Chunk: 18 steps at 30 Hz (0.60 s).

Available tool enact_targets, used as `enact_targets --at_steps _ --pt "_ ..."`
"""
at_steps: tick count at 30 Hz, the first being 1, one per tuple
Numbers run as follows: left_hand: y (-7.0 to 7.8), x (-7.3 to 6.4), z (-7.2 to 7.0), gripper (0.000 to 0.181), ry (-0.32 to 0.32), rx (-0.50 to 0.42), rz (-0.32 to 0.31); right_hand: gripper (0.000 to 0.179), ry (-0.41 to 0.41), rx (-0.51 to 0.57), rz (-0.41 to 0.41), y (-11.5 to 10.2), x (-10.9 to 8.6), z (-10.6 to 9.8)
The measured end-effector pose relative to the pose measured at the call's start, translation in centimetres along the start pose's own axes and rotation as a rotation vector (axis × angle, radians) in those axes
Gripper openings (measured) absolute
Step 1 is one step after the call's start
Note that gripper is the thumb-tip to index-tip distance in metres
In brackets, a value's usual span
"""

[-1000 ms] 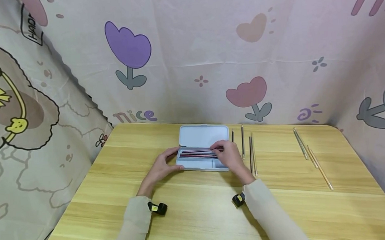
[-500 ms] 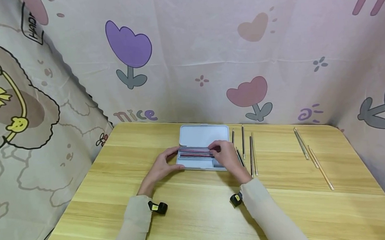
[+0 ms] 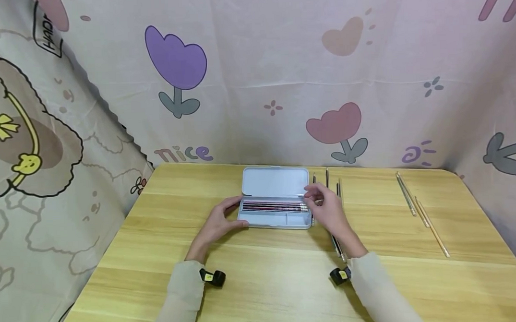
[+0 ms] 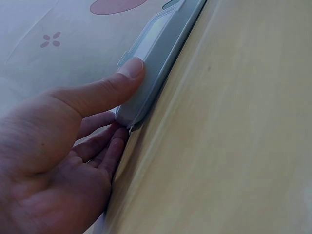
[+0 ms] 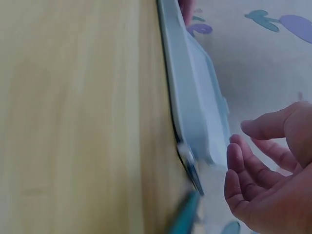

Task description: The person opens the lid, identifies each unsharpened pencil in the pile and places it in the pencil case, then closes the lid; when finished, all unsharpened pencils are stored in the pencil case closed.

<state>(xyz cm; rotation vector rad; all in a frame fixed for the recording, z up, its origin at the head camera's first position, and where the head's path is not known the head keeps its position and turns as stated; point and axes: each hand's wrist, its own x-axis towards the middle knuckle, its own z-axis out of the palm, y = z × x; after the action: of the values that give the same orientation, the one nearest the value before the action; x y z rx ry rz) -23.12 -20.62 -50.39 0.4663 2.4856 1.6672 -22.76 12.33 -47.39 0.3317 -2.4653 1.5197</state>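
A pale blue pencil case lies on the table with its lid raised at the back. Several dark pencils rest side by side in its rear compartment. My left hand grips the case's left end; the left wrist view shows the thumb on the front wall and the fingers bent behind the corner. My right hand hovers just past the case's right end, fingers loosely bent. In the right wrist view nothing lies between that thumb and fingers.
Several loose pencils lie right of the case, partly hidden under my right hand and wrist. A teal pencil shows blurred in the right wrist view. More pencils lie farther right. A patterned cloth hangs behind the table.
My right hand has let go of the pencils in the case and moved right, off its end. Loose pencils beside the case have shifted toward the front. The left hand stays put.
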Motion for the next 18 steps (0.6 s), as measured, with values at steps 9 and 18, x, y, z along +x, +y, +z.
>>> enact_targets --at_steps 9,18 --pt "-0.2 0.1 -0.2 0.081 0.0 0.007 0.005 0.027 -0.013 -0.085 0.142 1.1 -1.8 -4.3" --pt "-0.2 0.0 -0.1 0.08 -0.004 -0.006 0.011 0.037 -0.077 -0.157 0.22 2.6 -3.1 -6.7"
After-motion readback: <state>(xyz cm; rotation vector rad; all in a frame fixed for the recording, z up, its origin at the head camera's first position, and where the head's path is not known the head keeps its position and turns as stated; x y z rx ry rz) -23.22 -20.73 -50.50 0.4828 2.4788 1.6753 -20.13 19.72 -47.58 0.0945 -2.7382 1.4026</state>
